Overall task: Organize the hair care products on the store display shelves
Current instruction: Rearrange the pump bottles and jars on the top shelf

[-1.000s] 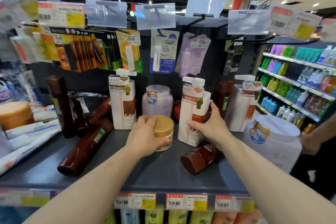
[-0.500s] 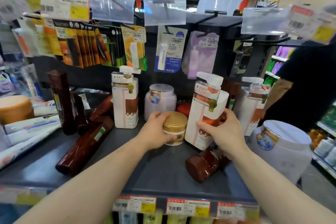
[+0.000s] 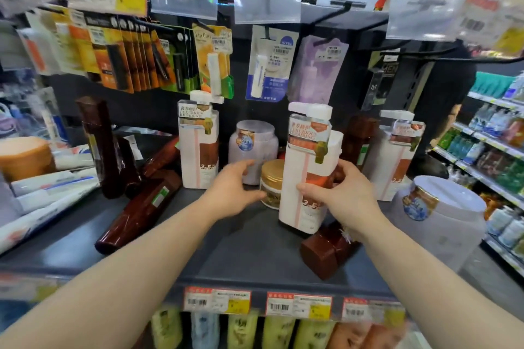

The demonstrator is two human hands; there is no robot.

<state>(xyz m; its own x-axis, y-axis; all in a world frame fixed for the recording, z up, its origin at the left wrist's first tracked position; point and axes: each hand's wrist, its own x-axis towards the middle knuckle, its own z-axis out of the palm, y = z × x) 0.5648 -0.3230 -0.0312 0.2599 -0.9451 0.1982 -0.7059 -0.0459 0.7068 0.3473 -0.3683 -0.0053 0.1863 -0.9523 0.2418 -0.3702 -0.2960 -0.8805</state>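
"NIVEA" on blue hanging pack (image 3: 268,65). "LUXURIOUS REPAIRING" on neck tag of left white pump bottle (image 3: 198,147); "3.5" lower on its front, same on the held pump bottle (image 3: 307,167). Shelf-edge price tags (image 3: 217,300): too blurry.

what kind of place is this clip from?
A shop, most likely a drugstore or supermarket toiletries aisle. Barcoded price tags line the shelf edge, carded items hang on hooks, and more bottle-filled shelves run along the right.
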